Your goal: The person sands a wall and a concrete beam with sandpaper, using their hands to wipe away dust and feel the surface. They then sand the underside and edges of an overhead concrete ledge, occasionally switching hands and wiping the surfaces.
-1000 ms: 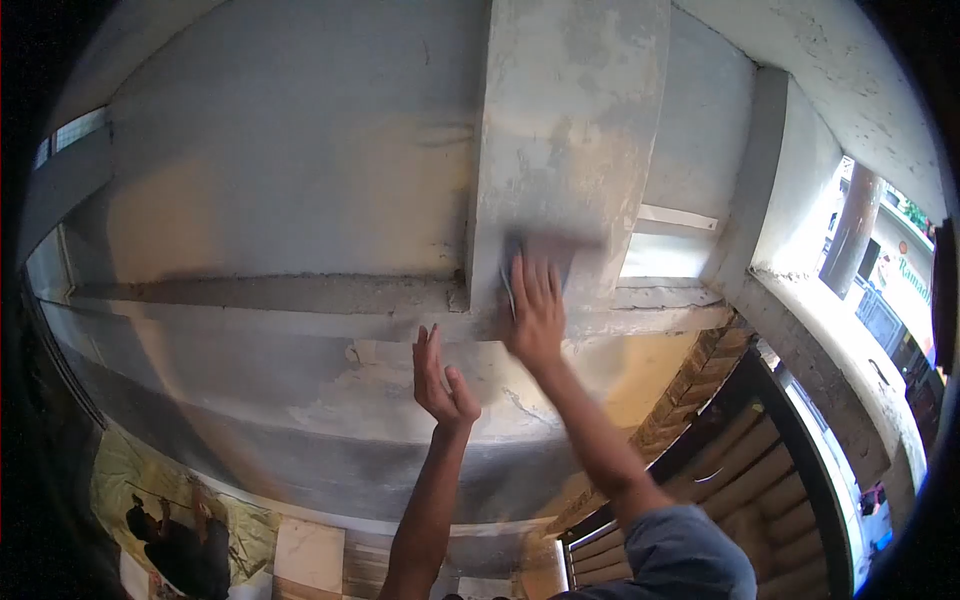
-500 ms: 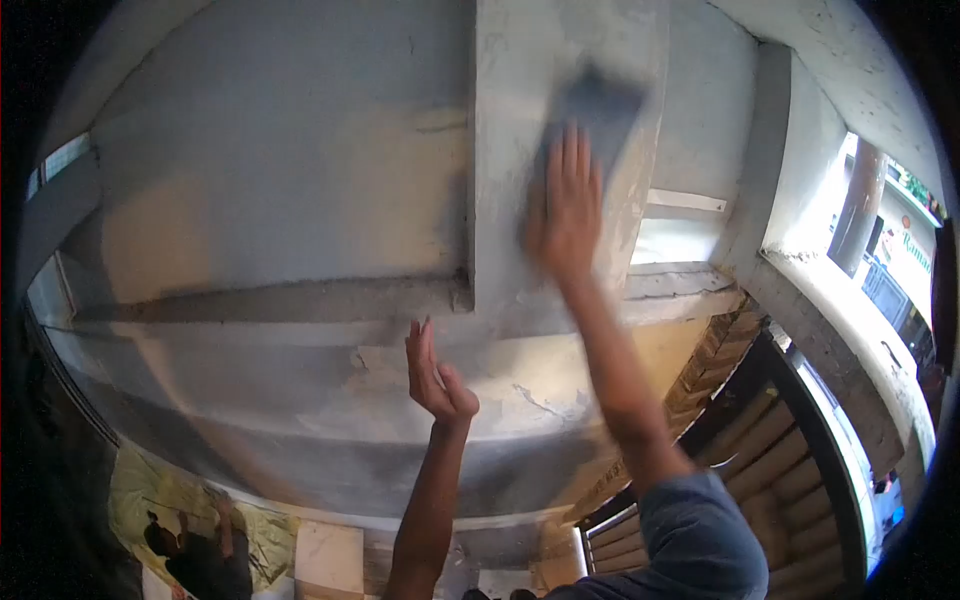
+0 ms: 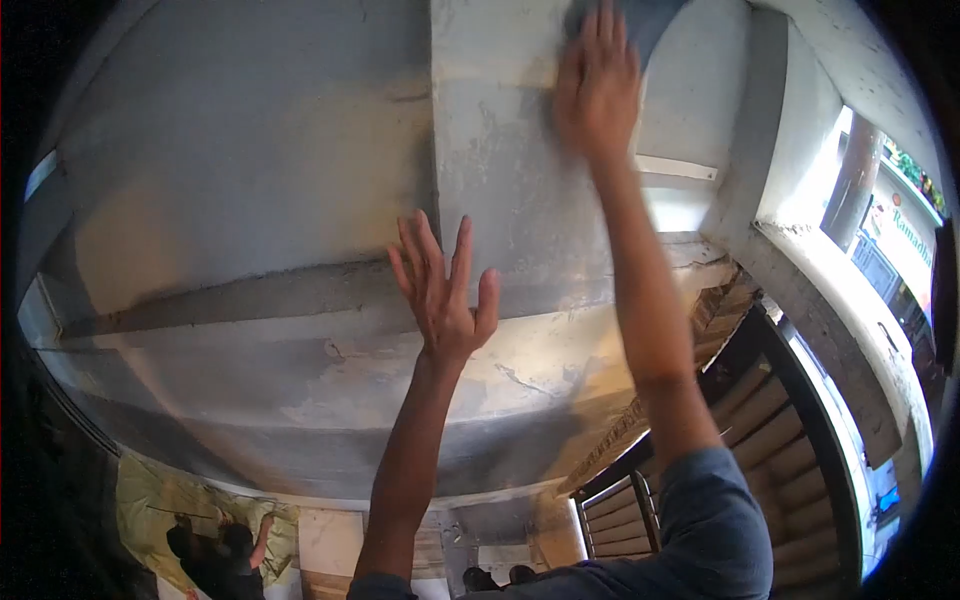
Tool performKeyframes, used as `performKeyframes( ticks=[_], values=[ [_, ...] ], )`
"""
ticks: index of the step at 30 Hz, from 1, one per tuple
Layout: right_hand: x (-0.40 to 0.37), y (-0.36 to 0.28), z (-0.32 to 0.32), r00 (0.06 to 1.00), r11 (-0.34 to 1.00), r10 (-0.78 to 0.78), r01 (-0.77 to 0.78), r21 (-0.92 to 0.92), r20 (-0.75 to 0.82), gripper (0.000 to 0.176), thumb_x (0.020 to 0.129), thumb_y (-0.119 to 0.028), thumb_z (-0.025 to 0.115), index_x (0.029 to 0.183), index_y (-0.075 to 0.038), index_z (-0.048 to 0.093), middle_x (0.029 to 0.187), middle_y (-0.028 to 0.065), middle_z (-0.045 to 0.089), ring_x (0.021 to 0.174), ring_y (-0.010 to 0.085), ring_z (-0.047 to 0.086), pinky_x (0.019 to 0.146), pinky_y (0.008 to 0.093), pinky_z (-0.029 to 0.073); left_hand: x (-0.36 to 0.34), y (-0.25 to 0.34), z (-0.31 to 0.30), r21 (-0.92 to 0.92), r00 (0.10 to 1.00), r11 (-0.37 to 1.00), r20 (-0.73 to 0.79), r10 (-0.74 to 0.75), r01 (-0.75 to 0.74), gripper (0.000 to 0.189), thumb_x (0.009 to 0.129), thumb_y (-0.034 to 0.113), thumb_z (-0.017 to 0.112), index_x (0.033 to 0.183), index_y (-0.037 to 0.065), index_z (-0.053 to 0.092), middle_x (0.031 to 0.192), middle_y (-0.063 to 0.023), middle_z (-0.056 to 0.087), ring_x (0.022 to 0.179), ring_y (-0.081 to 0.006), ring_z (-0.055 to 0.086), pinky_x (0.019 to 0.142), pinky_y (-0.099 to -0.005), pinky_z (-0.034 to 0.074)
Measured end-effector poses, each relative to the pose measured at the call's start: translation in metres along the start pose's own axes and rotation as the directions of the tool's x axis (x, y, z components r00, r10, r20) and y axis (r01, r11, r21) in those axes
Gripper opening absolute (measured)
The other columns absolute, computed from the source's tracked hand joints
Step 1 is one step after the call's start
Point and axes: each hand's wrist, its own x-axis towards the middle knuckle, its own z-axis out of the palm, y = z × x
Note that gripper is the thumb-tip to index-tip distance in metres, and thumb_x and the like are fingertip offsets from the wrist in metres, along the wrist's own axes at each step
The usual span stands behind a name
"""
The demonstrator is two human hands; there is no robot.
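Note:
My right hand (image 3: 603, 95) lies flat against the upper part of the pale, patchy wall column (image 3: 510, 170), pressing a dark grey sheet of sandpaper (image 3: 650, 28) to its surface. Part of the sheet is hidden under the fingers, and its top runs out of view. Lower and to the left, my left hand (image 3: 445, 290) is raised with fingers spread and nothing in it. It overlaps the column's left edge and the ledge (image 3: 300, 295) in this view.
At lower left a person in dark clothes (image 3: 225, 560) is by a yellowish sheet (image 3: 150, 495). A dark-framed slatted gate (image 3: 790, 450) stands at lower right. Beyond the sill (image 3: 850, 310) on the right, a street sign (image 3: 905, 230) shows.
My right hand has slid up the column with the sandpaper, slightly to the right. My left hand has risen and its fingers have spread. The person below has shifted posture.

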Motion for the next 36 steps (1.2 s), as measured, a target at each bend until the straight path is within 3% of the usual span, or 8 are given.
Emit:
performKeyframes(
  ticks=[7, 13, 15, 23, 25, 27, 29, 36],
  values=[
    [-0.222, -0.069, -0.084, 0.852, 0.899, 0.365, -0.427, 0.094, 0.376, 0.049, 0.088, -0.01, 0.051, 0.134, 0.007, 0.045, 0.137, 0.0303, 0.045, 0.128, 0.0482, 0.04, 0.107, 0.0562, 0.027, 0.008, -0.008, 0.027, 0.247, 0.986, 0.969, 0.168, -0.022, -0.021, 0.055, 0.095, 0.046, 0.045, 0.144, 0.021, 0.043, 0.152, -0.0327, 0.009, 0.139, -0.0525, 0.016, 0.107, -0.0673, 0.014],
    [-0.014, 0.05, 0.017, 0.98, 0.973, -0.185, 0.173, -0.154, -0.069, 0.029, 0.085, -0.018, 0.058, 0.106, 0.001, 0.061, 0.095, 0.0219, 0.062, 0.085, 0.0415, 0.057, 0.09, 0.055, 0.041, 0.006, -0.009, 0.033, 0.305, 0.993, 0.952, 0.117, 0.001, -0.037, 0.056, 0.095, 0.05, 0.046, 0.142, 0.021, 0.047, 0.15, -0.0332, 0.016, 0.136, -0.0538, 0.021, 0.106, -0.0678, 0.017],
    [0.075, 0.029, 0.001, 0.949, 0.978, 0.207, -0.201, -0.052, 0.239, 0.046, 0.099, -0.019, 0.04, 0.137, 0.007, 0.041, 0.143, 0.0238, 0.042, 0.136, 0.0391, 0.033, 0.114, 0.0437, 0.024, 0.007, -0.014, 0.035, 0.313, 0.994, 0.948, 0.107, 0.017, -0.05, 0.055, 0.095, 0.051, 0.045, 0.141, 0.021, 0.047, 0.15, -0.0326, 0.017, 0.136, -0.0537, 0.021, 0.106, -0.0676, 0.017],
    [-0.169, 0.001, -0.073, 0.918, 0.972, 0.107, -0.178, 0.154, 0.383, 0.048, 0.08, -0.009, 0.056, 0.126, 0.005, 0.053, 0.128, 0.0299, 0.05, 0.122, 0.0463, 0.045, 0.106, 0.0539, 0.033, 0.009, -0.003, 0.027, 0.332, 0.994, 0.942, 0.105, 0.018, -0.052, 0.058, 0.092, 0.046, 0.051, 0.143, 0.019, 0.045, 0.151, -0.0309, 0.019, 0.137, -0.0514, 0.023, 0.109, -0.0623, 0.018],
    [-0.282, -0.026, -0.129, 0.773, 0.972, 0.203, -0.232, -0.03, 0.601, 0.035, 0.081, -0.016, 0.059, 0.112, 0.001, 0.062, 0.116, 0.0278, 0.057, 0.11, 0.045, 0.051, 0.088, 0.0555, 0.044, 0.015, 0.001, 0.027, 0.324, 0.996, 0.945, 0.092, 0.022, -0.051, 0.057, 0.092, 0.046, 0.051, 0.143, 0.02, 0.044, 0.151, -0.0309, 0.018, 0.137, -0.0509, 0.022, 0.109, -0.062, 0.017],
    [-0.308, -0.045, -0.223, 0.013, 0.935, 0.124, -0.335, -0.113, 0.992, 0.047, 0.082, -0.02, 0.06, 0.125, -0.004, 0.054, 0.127, 0.0227, 0.054, 0.117, 0.0397, 0.049, 0.1, 0.0468, 0.041, 0.01, 0.007, 0.025, 0.342, 0.997, 0.939, 0.081, 0.01, -0.037, 0.058, 0.092, 0.044, 0.052, 0.145, 0.02, 0.041, 0.152, -0.0298, 0.019, 0.138, -0.0489, 0.022, 0.11, -0.0612, 0.015],
    [-0.374, -0.057, -0.306, 0.438, 0.864, 0.219, -0.503, 0.036, 0.872, 0.062, 0.084, -0.011, 0.054, 0.144, -0.009, 0.036, 0.148, 0.0131, 0.037, 0.134, 0.0342, 0.039, 0.112, 0.043, 0.03, 0.019, 0.015, 0.024, 0.347, 0.994, 0.934, 0.094, 0.062, -0.091, 0.06, 0.092, 0.043, 0.052, 0.146, 0.018, 0.04, 0.152, -0.029, 0.02, 0.139, -0.0475, 0.022, 0.11, -0.0608, 0.015],
    [-0.578, -0.127, -0.654, -0.53, 0.367, 0.69, -0.331, -0.869, 0.493, 0.054, 0.072, -0.009, 0.063, 0.124, -0.001, 0.053, 0.12, 0.0285, 0.054, 0.119, 0.0426, 0.048, 0.101, 0.0448, 0.039, 0.066, 0.051, 0.044, 0.162, 0.934, 0.939, 0.246, 0.26, -0.304, 0.072, 0.09, 0.042, 0.053, 0.147, 0.002, 0.031, 0.153, -0.0245, 0.023, 0.142, -0.0398, 0.022, 0.113, -0.0596, 0.012]
  ],
)
